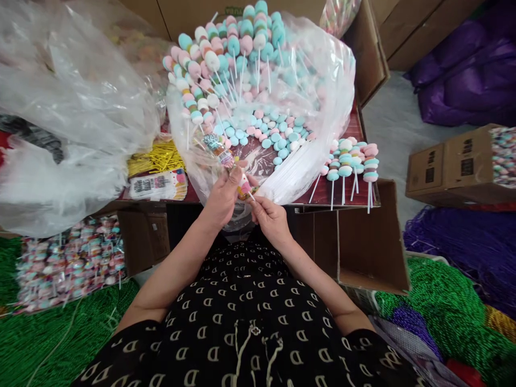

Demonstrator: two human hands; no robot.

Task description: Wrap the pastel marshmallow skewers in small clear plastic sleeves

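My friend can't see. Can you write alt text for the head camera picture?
A person's left hand holds a small printed wrapper while the right hand pinches a white stick at its end. Beyond them, sweets on sticks and loose pink, blue and white sweets lie in a clear plastic bag.

Twist ties (155, 158) behind printed sleeves (159, 185), left of loose candies (278, 131) on table (352, 200).

black short-sleeved top (242, 322), repeated pale d-like letters, pale front cords, seemingly knotted at the ends.
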